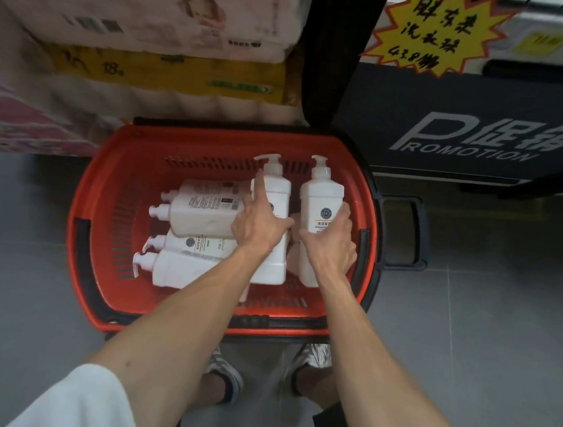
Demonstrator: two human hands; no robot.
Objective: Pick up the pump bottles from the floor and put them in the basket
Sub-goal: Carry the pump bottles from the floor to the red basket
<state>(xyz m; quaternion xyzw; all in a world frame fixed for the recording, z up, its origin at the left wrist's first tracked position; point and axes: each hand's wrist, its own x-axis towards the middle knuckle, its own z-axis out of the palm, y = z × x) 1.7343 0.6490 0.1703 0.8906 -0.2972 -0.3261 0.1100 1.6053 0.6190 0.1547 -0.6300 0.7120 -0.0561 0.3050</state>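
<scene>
The red basket (212,136) stands on the floor (462,318) just before the person, so both arms reach straight down into it. Four pump bottles (203,210) lie flat on its left side, which leaves the right side free. There the left hand (260,228) clasps one bottle (275,187) and the right hand (330,244) wraps around another bottle (321,195). Each is held lengthwise, probably so they fit side by side.

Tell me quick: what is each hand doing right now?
Left hand: grips the left bottle.
Right hand: grips the right bottle.
</scene>
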